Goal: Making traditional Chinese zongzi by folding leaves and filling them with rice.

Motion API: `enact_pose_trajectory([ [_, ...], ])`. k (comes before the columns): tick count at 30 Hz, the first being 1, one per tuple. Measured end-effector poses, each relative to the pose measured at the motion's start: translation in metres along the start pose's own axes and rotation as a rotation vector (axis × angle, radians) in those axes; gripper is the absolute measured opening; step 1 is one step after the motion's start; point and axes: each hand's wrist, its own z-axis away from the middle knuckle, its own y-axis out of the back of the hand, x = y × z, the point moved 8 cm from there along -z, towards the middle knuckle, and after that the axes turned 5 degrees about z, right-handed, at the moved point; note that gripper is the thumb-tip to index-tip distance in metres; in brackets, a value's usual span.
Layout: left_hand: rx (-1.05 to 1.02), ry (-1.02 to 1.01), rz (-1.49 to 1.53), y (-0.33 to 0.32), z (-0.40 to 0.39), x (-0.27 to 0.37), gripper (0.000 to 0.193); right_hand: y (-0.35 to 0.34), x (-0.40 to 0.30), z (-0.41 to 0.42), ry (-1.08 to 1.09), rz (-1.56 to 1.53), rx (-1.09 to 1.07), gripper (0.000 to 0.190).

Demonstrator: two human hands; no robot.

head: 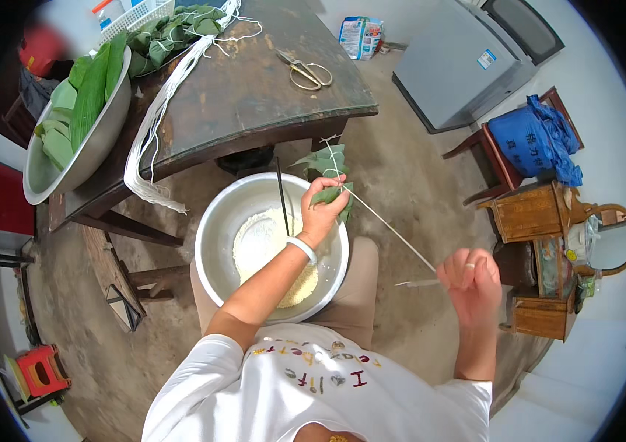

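Observation:
My left hand (318, 212) grips a green leaf-wrapped bundle (328, 159) over the far right rim of a metal basin (214, 235). White string crosses the leaves, and one length of string (393, 231) runs taut from the bundle to my right hand (470, 284). That hand is closed on the string off to the right, with a loose end hanging out beside it. Pale grain, apparently rice (257, 235), lies in the basin, which rests on my lap. A dark thin stick (281, 190) leans in the grain. My left forearm hides part of the basin.
On the dark wooden table (246, 83) lie scissors (306, 72), a hank of white string (152, 121) and several tied leaf bundles (172, 36). A basin (89, 146) of long leaves (90, 99) stands at its left. A wooden stool (503, 160) carries a blue bag (534, 138).

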Motion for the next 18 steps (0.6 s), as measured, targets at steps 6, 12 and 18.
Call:
enact_pose_trajectory([
  [6,-0.075,-0.042,0.045,-0.007,0.0,-0.006,0.041,-0.005,0.024,0.038,-0.056,-0.017,0.038,0.038],
  [12,-0.073,-0.077,-0.031,-0.002,-0.001,-0.006,0.046,-0.01,0.052,0.062,-0.199,-0.026,0.053,0.027],
  [18,-0.062,-0.04,-0.046,-0.004,-0.001,-0.001,0.048,-0.003,0.057,0.075,-0.203,-0.122,0.061,0.028],
])
